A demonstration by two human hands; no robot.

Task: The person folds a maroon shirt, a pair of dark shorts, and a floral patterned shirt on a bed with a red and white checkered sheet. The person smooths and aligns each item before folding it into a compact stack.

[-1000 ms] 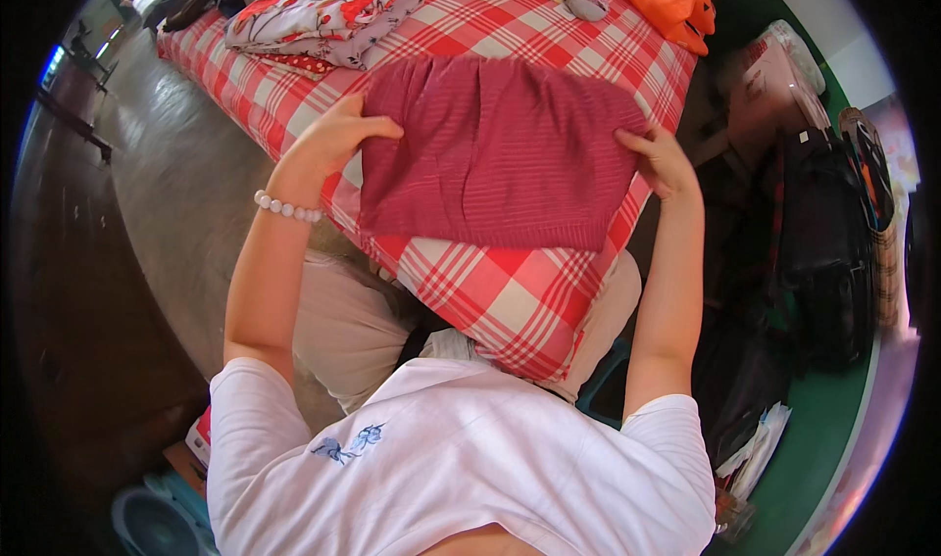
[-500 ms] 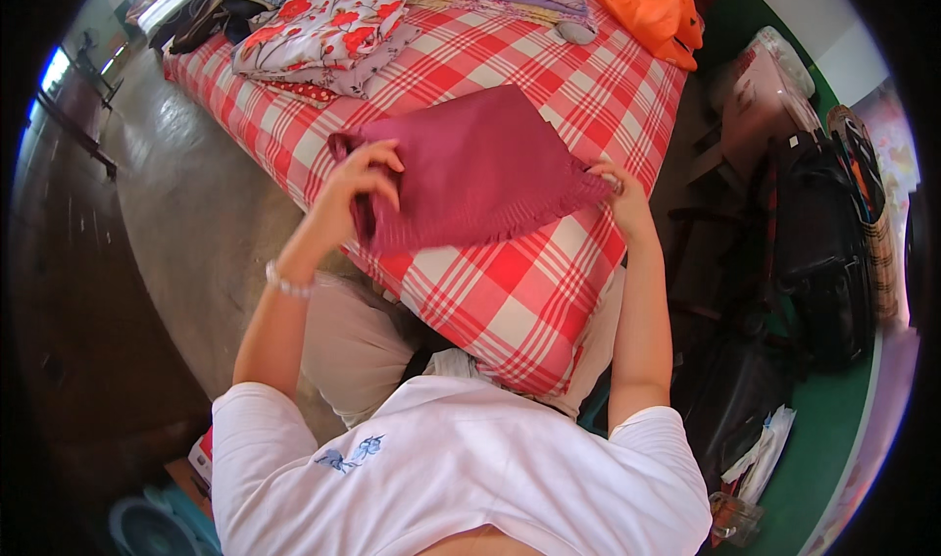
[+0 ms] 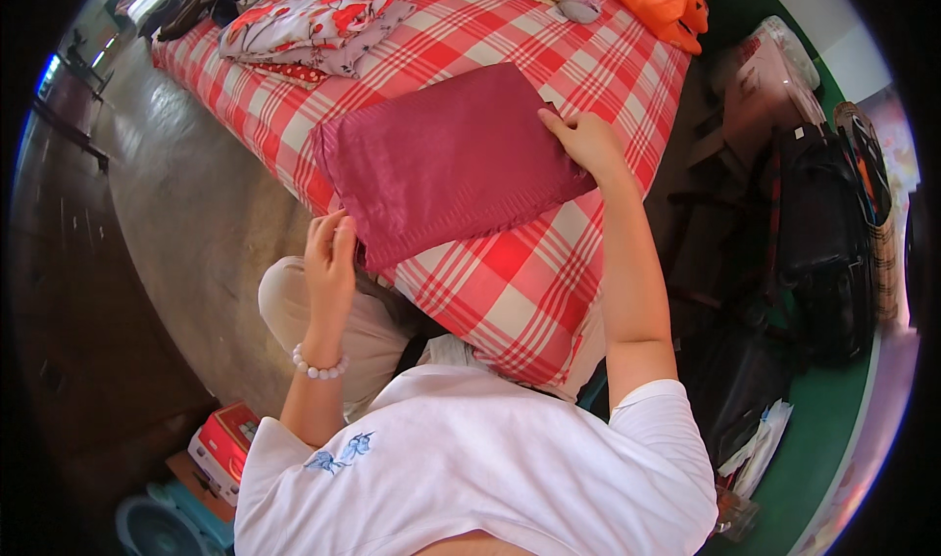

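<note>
A folded maroon cloth (image 3: 446, 159) with a slight sheen and a finely puckered near edge lies over the corner of the checked bed. My right hand (image 3: 586, 146) grips its right side, thumb on top and fingers underneath. At the near left corner is my left hand (image 3: 331, 262), a beaded bracelet on its wrist. Its fingers are bent together against the cloth's left edge, and what lies between the fingertips is partly hidden. The cloth is a flat, roughly rectangular bundle, tilted up to the right.
The red-and-white checked bed cover (image 3: 510, 296) spreads beneath. Folded floral fabrics (image 3: 309, 12) are stacked at its far left, an orange bag (image 3: 655, 5) at the far right. Black bags (image 3: 821, 233) stand along the right wall. A red-and-white box (image 3: 227, 446) sits low at left.
The cloth has turned flatter and neater, its puckered edge less spread. My left hand has dropped to the near left corner. My right hand has moved up and inward along the right side.
</note>
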